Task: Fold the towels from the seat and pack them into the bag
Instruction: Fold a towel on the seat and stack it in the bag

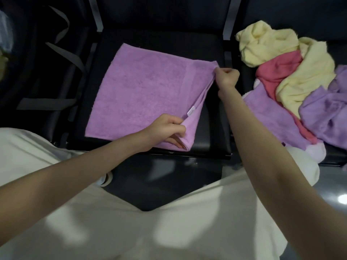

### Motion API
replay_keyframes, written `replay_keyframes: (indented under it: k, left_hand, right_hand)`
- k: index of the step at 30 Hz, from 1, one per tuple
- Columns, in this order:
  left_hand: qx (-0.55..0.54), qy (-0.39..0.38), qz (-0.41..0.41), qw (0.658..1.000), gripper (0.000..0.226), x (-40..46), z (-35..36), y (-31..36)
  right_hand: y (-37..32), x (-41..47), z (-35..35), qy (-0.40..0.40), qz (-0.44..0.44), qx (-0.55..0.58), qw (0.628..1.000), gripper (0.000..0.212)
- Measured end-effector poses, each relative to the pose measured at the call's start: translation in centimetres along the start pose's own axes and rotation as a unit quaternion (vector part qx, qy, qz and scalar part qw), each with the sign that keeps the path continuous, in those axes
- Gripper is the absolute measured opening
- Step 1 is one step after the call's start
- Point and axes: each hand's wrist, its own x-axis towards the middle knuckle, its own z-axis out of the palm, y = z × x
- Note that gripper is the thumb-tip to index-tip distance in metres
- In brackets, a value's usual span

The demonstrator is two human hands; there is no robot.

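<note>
left hand (167,128) pinches purple towel (142,94) near seat (212,132) front edge | right hand (226,76) pinches its far right corner | fingertips hidden | bag (43,76) dim at left | towel pile (293,79) cut off right

left grip (167,131) pinching, right grip (226,76) pinching, forearms outstretched

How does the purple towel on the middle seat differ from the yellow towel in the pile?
The purple towel lies flat and folded; the yellow towel is crumpled. The left hand and right hand pinch the purple towel's corners; nothing holds the yellow towel. Both rest on dark seats.
</note>
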Motion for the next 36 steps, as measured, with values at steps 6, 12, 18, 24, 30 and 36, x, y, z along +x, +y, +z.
replay_keyframes:
  k: [6, 12, 18, 24, 30, 36]
  left_hand:
    - [-0.021, -0.036, -0.024, 0.999, 0.019, -1.7, 0.5, 0.6]
    - [-0.043, -0.024, -0.023, 0.999, 0.01, -4.8, -2.4, 0.3]
    - [-0.069, 0.035, -0.004, 0.997, 0.012, -7.6, -7.9, -1.2]
    - [-0.091, 0.091, -0.021, 0.991, 0.019, -8.7, -13.2, -3.6]
    - [-0.085, 0.16, -0.077, 0.98, 0.026, -7.9, -15.3, -6.6]
    - [0.121, 0.234, -0.088, 0.961, 0.019, -7.4, -15.8, -8.8]
  right_hand:
    - [-0.9, -0.7, -1.1, 0.019, -0.039, 0.08, 0.996, 0.021]
    - [-3.7, -3.2, 3.7, 0.021, -0.096, 0.084, 0.992, 0.027]
    - [-5.3, -6.6, 11.7, 0.03, -0.133, 0.074, 0.988, 0.02]
    - [-5.5, -9.3, 18.7, 0.018, -0.154, 0.036, 0.987, 0.015]
    - [-2.8, -10.1, 23.1, -0.027, -0.145, -0.069, 0.987, 0.009]
    - [-1.5, -10.8, 22.9, -0.097, -0.163, -0.184, 0.964, 0.016]
